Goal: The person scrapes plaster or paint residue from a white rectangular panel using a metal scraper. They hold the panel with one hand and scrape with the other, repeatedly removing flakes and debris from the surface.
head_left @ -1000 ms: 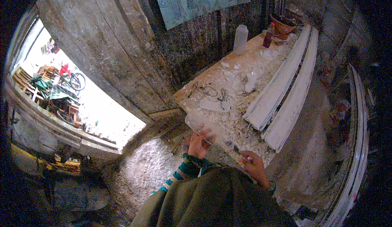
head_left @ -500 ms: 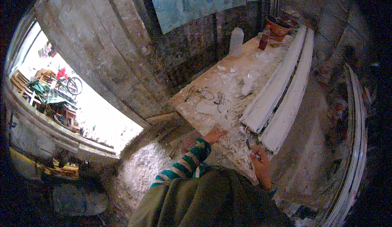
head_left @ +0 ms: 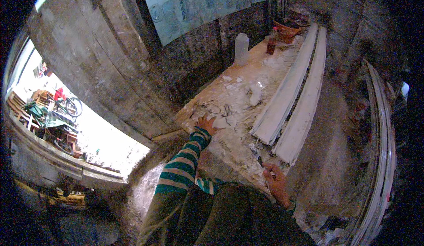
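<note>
Resting with fingers spread and holding nothing visible, the left hand (head_left: 206, 125) lies on the dusty table (head_left: 216, 94), at a flat white piece (head_left: 221, 122); the right hand (head_left: 276, 180) is curled around a slim dark tool (head_left: 260, 161), its tip near the long white boards (head_left: 282, 100)

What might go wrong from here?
The left hand is close to the thin black cords, so it might snag one. The right hand holds a small dark tool near the ends of the white boards; a slip could possibly scrape them. Loose pale debris on the table might also get knocked off.
</note>
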Available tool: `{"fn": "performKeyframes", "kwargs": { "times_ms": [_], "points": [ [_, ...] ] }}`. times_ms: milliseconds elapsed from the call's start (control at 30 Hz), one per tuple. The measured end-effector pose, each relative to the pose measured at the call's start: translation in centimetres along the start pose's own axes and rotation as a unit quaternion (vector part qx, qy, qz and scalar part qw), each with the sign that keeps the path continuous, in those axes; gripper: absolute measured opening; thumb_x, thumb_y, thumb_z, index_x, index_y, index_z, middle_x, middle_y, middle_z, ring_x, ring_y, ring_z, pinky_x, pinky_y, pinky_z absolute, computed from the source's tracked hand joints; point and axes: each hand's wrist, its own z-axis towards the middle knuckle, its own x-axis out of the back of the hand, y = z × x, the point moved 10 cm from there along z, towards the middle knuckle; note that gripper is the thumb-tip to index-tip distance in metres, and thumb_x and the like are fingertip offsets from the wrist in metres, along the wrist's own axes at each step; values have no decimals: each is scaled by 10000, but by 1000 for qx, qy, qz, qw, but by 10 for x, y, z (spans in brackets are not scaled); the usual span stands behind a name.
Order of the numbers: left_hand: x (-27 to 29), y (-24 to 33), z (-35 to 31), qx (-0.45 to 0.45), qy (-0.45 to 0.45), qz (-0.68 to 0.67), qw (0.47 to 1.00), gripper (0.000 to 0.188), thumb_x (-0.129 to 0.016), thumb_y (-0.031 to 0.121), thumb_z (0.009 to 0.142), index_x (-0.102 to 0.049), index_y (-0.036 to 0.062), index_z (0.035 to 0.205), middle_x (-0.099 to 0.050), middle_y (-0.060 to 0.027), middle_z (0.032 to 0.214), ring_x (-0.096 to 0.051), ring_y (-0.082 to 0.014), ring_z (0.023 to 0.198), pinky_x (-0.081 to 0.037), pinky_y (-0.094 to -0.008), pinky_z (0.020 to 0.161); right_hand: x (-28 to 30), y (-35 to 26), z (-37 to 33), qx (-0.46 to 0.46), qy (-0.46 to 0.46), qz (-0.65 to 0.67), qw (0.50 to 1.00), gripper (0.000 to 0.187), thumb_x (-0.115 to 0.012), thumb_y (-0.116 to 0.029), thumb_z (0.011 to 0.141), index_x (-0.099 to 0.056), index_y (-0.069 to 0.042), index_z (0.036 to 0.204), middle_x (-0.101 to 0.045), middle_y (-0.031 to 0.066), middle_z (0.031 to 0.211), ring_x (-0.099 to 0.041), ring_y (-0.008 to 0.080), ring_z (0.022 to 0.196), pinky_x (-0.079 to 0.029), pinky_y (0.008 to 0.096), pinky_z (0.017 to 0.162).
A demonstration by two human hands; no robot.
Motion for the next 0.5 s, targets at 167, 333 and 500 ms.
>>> {"fn": "performKeyframes", "kwargs": {
  "times_ms": [167, 333, 500],
  "points": [
    [-7, -2, 8, -47, -54, 40, 997, 760, -691, 485, 664, -404, 279, 1337, -246, -171, 1453, -182, -412, 1325, -163, -631, 1021, 5, 10, 0, -9, 5, 9, 1000, 273, -587, -225, 895, -580, -105, 1141, -526, -31, 733, -449, 52, 540, -393, 236, 483],
    [4, 6, 16, -97, -40, 64, 992, 713, -728, 495, 605, -496, 250, 1234, -348, -143, 1359, -261, -381, 1264, -225, -589, 986, 7, 7, -2, 8, 21, 16, 1000, 264, -578, -220, 898, -585, -96, 1130, -525, -30, 725, -446, 59, 525, -388, 239, 474],
    [46, 26, 11, -124, 28, 88, 988, 629, -757, 499, 553, -590, 157, 1054, -433, -123, 1252, -335, -337, 1205, -290, -553, 927, 6, 2, -1, 15, 16, 2, 1000, 266, -576, -230, 902, -589, -89, 1127, -562, -13, 835, -466, 63, 577, -400, 237, 484]
  ]
}}
